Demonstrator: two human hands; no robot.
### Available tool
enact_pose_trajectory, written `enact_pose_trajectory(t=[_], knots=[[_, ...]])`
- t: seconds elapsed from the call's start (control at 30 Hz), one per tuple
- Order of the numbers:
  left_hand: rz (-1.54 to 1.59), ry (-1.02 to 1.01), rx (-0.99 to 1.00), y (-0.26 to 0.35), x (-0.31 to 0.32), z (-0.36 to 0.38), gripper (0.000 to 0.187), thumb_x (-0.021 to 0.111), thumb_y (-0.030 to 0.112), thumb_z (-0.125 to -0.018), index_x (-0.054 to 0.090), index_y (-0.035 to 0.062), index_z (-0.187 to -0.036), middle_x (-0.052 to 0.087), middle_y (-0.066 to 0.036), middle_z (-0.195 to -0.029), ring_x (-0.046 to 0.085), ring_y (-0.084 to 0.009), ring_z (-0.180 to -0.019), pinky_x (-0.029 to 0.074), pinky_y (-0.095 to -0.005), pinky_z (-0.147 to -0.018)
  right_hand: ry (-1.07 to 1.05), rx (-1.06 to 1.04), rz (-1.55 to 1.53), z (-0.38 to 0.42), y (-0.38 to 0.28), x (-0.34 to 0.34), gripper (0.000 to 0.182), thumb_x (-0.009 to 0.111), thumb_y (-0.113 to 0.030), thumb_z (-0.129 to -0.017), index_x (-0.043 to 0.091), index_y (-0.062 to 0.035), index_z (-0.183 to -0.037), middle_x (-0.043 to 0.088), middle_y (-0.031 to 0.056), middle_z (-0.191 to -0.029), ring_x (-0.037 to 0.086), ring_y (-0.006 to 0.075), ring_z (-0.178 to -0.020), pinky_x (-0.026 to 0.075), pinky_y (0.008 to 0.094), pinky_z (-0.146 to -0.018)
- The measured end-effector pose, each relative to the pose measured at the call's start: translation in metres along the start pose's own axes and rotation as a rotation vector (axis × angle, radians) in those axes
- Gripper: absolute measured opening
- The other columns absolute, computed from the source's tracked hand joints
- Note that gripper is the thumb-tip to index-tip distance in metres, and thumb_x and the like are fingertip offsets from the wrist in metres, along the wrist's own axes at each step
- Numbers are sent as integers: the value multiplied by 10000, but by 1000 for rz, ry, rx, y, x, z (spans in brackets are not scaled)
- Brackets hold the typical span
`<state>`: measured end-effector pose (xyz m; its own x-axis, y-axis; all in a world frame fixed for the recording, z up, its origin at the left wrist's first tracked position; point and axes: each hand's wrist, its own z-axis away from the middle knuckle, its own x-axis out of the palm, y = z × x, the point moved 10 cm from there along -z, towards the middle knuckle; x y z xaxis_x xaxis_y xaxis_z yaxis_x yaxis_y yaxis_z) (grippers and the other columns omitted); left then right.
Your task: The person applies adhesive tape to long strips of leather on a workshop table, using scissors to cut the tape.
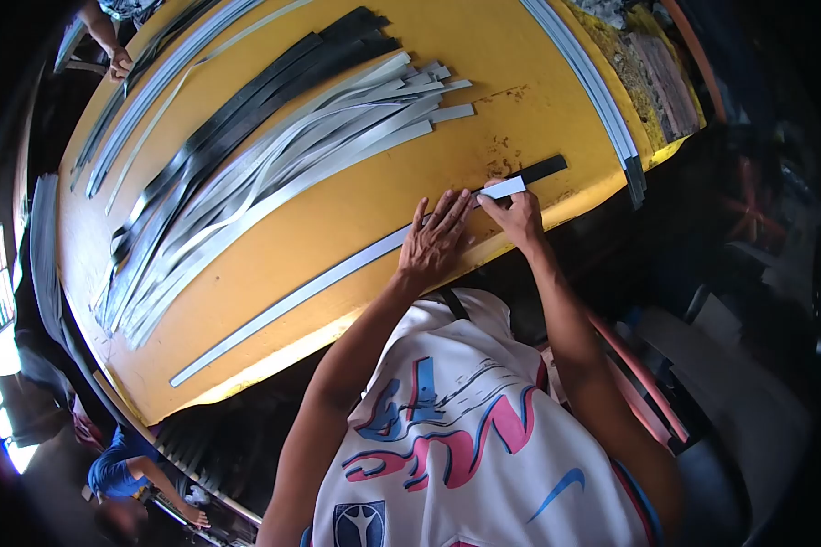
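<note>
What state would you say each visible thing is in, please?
Long strip: flat, straight
White piece: pinched at one end
Left hand: spread, laid over long strip
Right hand: closed on white piece
Grey strips: loosely piled, overlapping
Black strips: bunched, curled at one end
Table: stained in patches

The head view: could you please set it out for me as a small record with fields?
Surface: yellow table
Left hand: flat, pressed over a long pale strip
Right hand: pinching a pale strip end, beside a dark strip end
Beyond the hands: black strips and a pile of grey strips
Nearby: another person's hand, upper left
</note>
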<state>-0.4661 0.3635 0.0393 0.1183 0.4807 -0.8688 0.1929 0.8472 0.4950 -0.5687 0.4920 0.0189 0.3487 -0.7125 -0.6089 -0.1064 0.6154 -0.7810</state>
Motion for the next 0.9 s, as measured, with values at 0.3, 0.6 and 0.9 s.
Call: enact_pose_trajectory(t=[0.3,0.6,0.9], knots=[[-151,-159,-313,-96,-39,175,668,545,334,-1002,303,124,-1589,282,-66,-1657,238,-294,-1532,131,-587,-1214,54,56,-17,5,-7,-6,302,793,-234,-845,695,-40,-1053,719,92,-908,627,186,-699,534,323,-693],[-81,-86,-241,-113,-45,202,679,579,294,-983,329,44,-1563,286,-164,-1641,239,-361,-1525,172,-581,-1207,120,90,-223,14,0,-2,306,798,-212,-868,689,-35,-1092,722,54,-960,655,137,-850,526,287,-718],[-11,-98,123,6,9,1,766,597,394,-966,287,49,-1575,276,-155,-1644,258,-324,-1521,209,-526,-1211,124,50,-268,11,1,-1,297,795,-182,-848,682,-19,-1069,742,109,-942,718,224,-865,566,328,-766]])
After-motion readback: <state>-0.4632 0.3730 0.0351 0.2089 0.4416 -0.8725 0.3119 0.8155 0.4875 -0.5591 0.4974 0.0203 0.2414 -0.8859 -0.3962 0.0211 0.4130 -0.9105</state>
